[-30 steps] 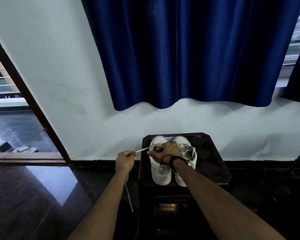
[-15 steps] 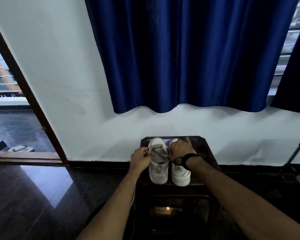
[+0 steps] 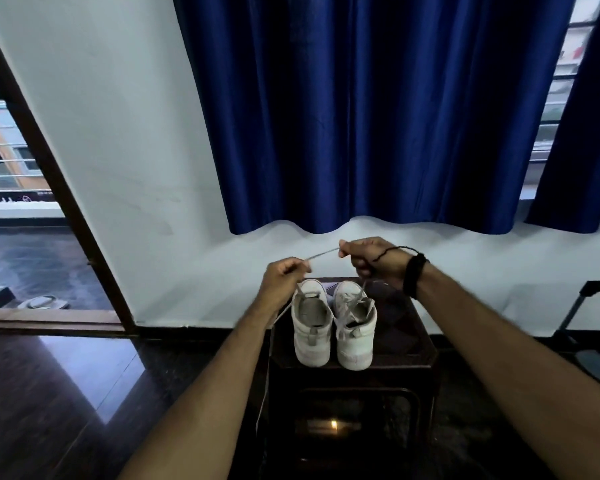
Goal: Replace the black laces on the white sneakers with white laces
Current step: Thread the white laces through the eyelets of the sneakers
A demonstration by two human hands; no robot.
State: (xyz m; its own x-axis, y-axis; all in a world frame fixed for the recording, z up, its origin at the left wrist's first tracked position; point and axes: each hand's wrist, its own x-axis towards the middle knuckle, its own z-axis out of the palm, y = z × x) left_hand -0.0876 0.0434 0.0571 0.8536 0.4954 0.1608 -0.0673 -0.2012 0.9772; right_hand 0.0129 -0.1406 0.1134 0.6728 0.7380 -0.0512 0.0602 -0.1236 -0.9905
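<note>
Both hands are raised above a pair of white high-top sneakers. The left hand (image 3: 284, 277) is closed, fingers curled, pinching one stretch of a thin white shoelace (image 3: 321, 253). The right hand (image 3: 373, 258) is likewise closed, thumb and forefinger pinching the same lace further along. Between the two hands the lace runs taut, rising slightly toward the right hand. From the left hand a loose length drops past the left forearm toward the floor. Directly below the left hand stands the left white sneaker (image 3: 310, 329), unlaced at its opening. Below the right hand stands the right white sneaker (image 3: 355, 332), white lacing visible across its tongue. Both sneakers rest side by side, touching, on a dark wooden stool (image 3: 400, 336). A black band (image 3: 414, 275) circles the right wrist. Beyond the hands hangs a dark blue curtain (image 3: 378, 109).
</note>
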